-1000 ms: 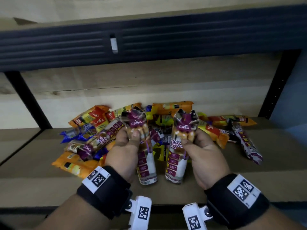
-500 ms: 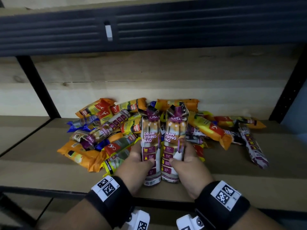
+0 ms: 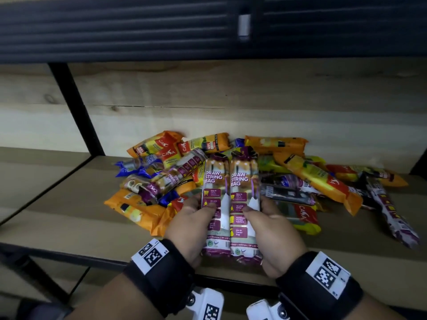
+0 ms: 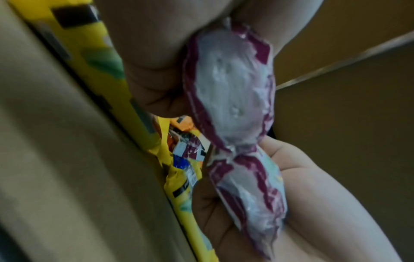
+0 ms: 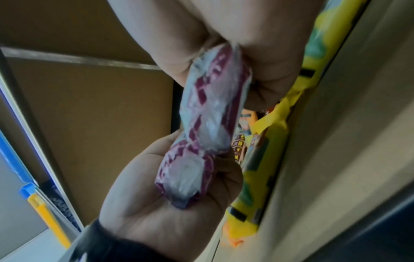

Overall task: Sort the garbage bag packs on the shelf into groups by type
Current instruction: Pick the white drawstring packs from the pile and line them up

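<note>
I hold two purple-and-white "DRAW STRING BAG" packs upright and side by side, touching, just in front of the pile. My left hand (image 3: 194, 218) grips the left pack (image 3: 213, 188) at its lower half, thumb across the front. My right hand (image 3: 270, 225) grips the right pack (image 3: 241, 188) the same way. The left wrist view shows the left pack's end (image 4: 230, 85) against my palm. In the right wrist view the right pack (image 5: 215, 106) sits between thumb and fingers. Behind lies the mixed pile (image 3: 318, 179) of orange, yellow, blue and purple packs.
The pile lies on a wooden shelf board (image 3: 69, 204) against the back wall. Another purple pack (image 3: 390, 211) lies apart at the right, and one (image 3: 175, 179) rests in the pile's left side. A dark beam (image 3: 138, 31) runs overhead; a black post (image 3: 74, 107) stands left.
Both hands slid from the packs' tops down to their lower halves. The two packs came together until they touch and now stand side by side, nearer the shelf's front edge.
</note>
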